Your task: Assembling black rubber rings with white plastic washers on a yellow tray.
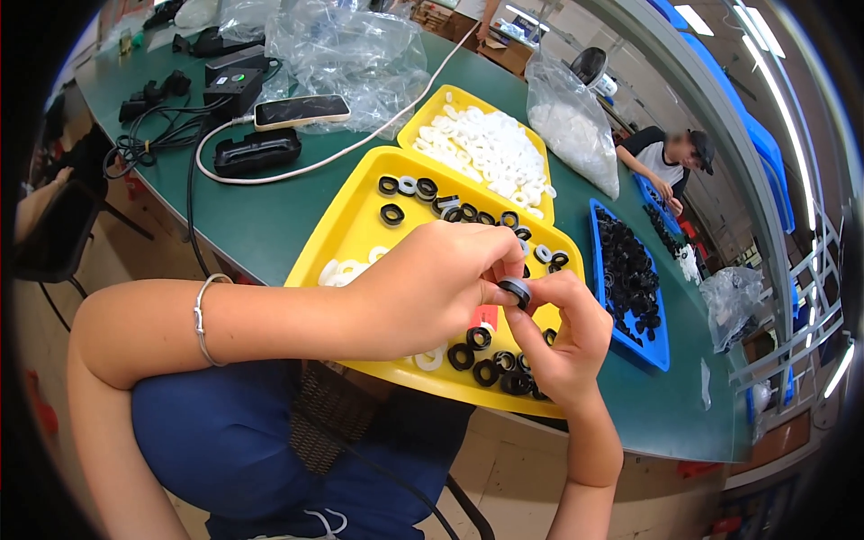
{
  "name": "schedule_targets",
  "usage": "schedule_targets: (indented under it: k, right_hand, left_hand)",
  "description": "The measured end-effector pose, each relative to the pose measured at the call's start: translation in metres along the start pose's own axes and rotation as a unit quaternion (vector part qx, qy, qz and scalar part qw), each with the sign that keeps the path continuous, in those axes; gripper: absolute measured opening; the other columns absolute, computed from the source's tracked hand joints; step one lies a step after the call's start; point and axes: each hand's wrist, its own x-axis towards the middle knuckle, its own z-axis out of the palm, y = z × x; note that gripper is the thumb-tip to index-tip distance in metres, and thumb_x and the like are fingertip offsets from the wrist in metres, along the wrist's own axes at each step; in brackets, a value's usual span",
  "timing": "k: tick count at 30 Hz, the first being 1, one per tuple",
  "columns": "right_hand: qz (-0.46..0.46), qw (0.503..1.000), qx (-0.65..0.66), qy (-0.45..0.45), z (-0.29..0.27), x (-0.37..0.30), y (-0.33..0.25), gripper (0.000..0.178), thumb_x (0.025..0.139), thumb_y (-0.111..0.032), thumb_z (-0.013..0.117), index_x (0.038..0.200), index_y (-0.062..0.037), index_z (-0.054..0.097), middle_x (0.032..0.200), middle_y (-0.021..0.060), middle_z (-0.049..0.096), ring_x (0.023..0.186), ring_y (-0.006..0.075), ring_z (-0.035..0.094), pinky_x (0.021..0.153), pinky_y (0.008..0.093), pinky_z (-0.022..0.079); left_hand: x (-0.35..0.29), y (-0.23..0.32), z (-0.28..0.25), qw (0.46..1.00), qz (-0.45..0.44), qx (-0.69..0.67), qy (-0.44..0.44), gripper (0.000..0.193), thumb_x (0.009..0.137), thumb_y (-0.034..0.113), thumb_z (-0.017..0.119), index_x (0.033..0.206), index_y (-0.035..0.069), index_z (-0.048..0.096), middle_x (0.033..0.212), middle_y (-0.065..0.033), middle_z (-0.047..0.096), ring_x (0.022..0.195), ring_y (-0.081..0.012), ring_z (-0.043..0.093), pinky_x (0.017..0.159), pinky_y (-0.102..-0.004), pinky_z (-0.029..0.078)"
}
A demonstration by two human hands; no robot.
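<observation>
Between my two hands is a small black ring with a pale grey ring against it [515, 290]. My left hand [441, 279] pinches it from the left, thumb and fingertips closed. From the right, my right hand [567, 333] grips the same piece between thumb and forefinger. Both hands are above a yellow tray [337, 211]. In that tray lie loose black rings [487, 372], some with grey or white rings in or beside them, and a few white rings [342, 272]. A red patch [484, 317] shows under my fingers.
Behind stands another yellow tray [432, 103] heaped with white rings [486, 148]. A blue tray [661, 346] of black parts is at right, near a bag of white pieces [571, 121]. A phone [301, 112], cables and plastic bags [351, 63] lie far left. Another person [661, 153] works across the table.
</observation>
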Motion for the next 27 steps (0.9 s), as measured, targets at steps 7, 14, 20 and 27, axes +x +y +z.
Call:
schedule_targets:
  k: [7,14,20,27]
  right_hand:
    - [0.040,0.999,0.005,0.003,0.003,0.000,0.004,0.025,0.075,0.005,0.067,0.098,0.0011,0.059,0.080,0.0096,0.063,0.066,0.0154,0.062,0.062,0.0251,0.049]
    - [0.029,0.999,-0.010,-0.011,0.006,0.000,0.000,0.022,0.082,0.004,0.065,0.102,0.0023,0.056,0.078,0.0094,0.063,0.067,0.0151,0.063,0.062,0.0253,0.049]
    - [0.085,0.995,0.042,-0.035,0.002,-0.001,-0.002,0.016,0.084,0.003,0.063,0.099,0.0032,0.056,0.078,0.0091,0.064,0.064,0.0144,0.062,0.061,0.0258,0.048]
    - [0.212,0.974,-0.042,0.069,-0.011,0.009,0.040,0.026,0.091,-0.005,0.056,0.116,-0.0005,0.056,0.092,0.0128,0.063,0.082,0.0175,0.063,0.074,0.0282,0.050]
  left_hand:
    - [0.000,-0.005,0.005,0.995,-0.048,-0.082,-0.020,0.015,0.086,-0.001,0.061,0.098,-0.002,0.053,0.086,-0.0112,0.063,0.082,-0.0197,0.064,0.074,-0.0318,0.051]
    - [-0.002,-0.004,0.000,0.993,-0.092,-0.055,-0.041,0.015,0.088,0.003,0.061,0.098,-0.002,0.052,0.090,-0.0107,0.062,0.086,-0.0187,0.063,0.077,-0.0308,0.050]
    - [-0.004,-0.011,0.006,0.982,-0.115,-0.145,-0.041,0.016,0.090,0.006,0.061,0.101,-0.003,0.053,0.090,-0.0131,0.064,0.085,-0.0199,0.064,0.077,-0.0310,0.050]
    - [0.007,-0.012,-0.024,0.975,-0.150,0.143,-0.082,0.030,0.096,0.024,0.052,0.107,-0.002,0.060,0.099,-0.0167,0.065,0.095,-0.0251,0.062,0.082,-0.0348,0.050]
